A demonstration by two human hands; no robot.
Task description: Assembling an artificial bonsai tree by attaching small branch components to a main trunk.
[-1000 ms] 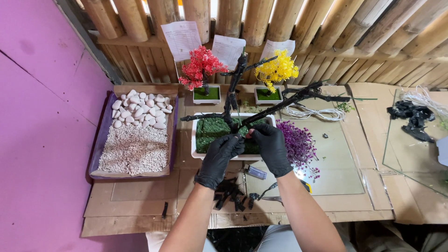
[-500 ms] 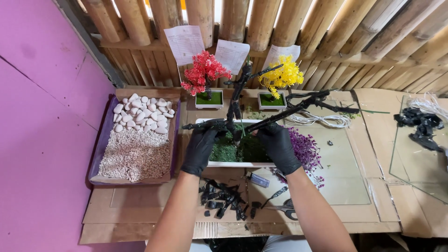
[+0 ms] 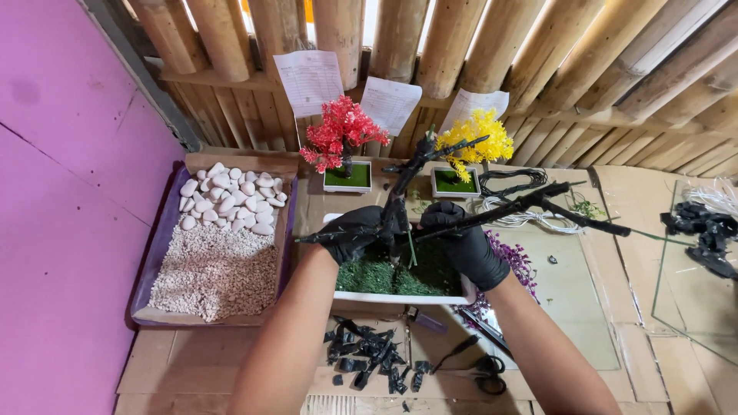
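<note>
Two black-gloved hands work at the bare dark tree (image 3: 400, 192) that stands in the white rectangular planter (image 3: 400, 294). My left hand (image 3: 352, 233) is closed around a low branch on its own side of the trunk; my right hand (image 3: 463, 244) is closed around the base of the long branch (image 3: 530, 204) that runs out to the right. Both hands hold the tree over the green moss (image 3: 377, 275) that fills the planter.

Change since the earlier views: the planter and tree sit in the same place on the counter (image 3: 231, 361), while my left hand has risen from the planter's near rim to the branch. My judgement: the grip now steadies the tree rather than the planter.

Beyond my hands stand a red-flowered miniature tree (image 3: 340, 138) and a yellow-flowered one (image 3: 475, 142), each in a small white pot. Left of my left hand is a tray (image 3: 157, 253) with white pebbles and fine gravel. Black offcuts (image 3: 369, 357) lie just below my wrists, and purple blossoms (image 3: 516, 265) lie beside my right hand.
</note>
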